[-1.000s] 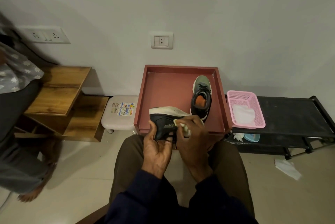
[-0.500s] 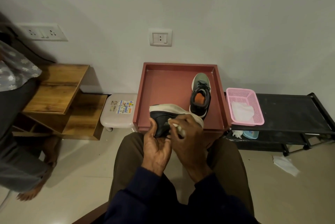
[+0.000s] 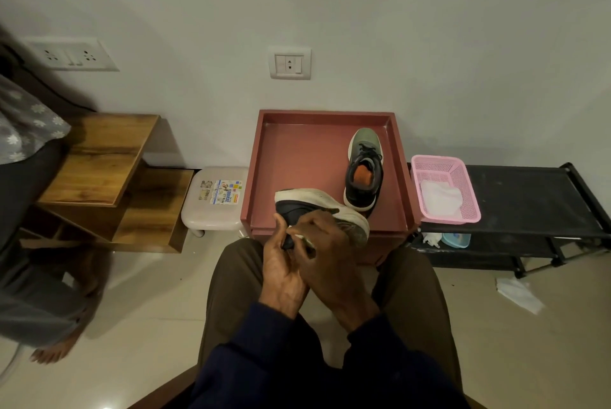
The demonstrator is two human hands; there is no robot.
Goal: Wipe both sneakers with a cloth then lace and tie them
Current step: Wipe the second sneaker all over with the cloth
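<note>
A black metal-framed rack (image 3: 529,197) with flat matt shelves stands to the right. A stepped wooden shelf unit (image 3: 99,157) with visible grain stands to the left. Between them is a square red-brown table (image 3: 297,160) with a smooth top and a raised rim. A rounded pale plastic stool (image 3: 215,210) sits just beside it. A pink mesh basket (image 3: 469,190) on the rack holds a crumpled white cloth (image 3: 441,198).

One sneaker (image 3: 363,170) stands upright on the table's right side, with a green knit toe, black laces and an orange insole. The other sneaker (image 3: 317,200) is turned on its side over the table's near edge, its scuffed off-white sole facing up and its dark upper toward the person.

The left hand (image 3: 284,269) grips its heel end, thumb up on the upper. The right hand (image 3: 327,253) is curled round a small pale wiping cloth (image 3: 302,238), pressing it to the upper just beside the left thumb.
</note>
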